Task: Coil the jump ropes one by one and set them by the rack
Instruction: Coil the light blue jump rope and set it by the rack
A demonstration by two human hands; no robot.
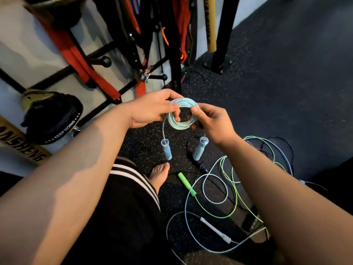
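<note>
Blue rope point(178, 125): coiled ring, held above the floor point(267, 73) before the rack point(176, 54); left rim pinched by left hand point(150, 109), right rim by right hand point(214, 119), fingers point(196, 111) curled on strands. Two handles point(166, 150) are hung straight down beneath it.

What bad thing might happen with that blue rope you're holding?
The pale blue coiled plastic jump rope is only pinched by the left hand and right hand; a slack grip may let the loops spring open. The bare foot could snag the loose green-handled jump rope on the floor.
</note>
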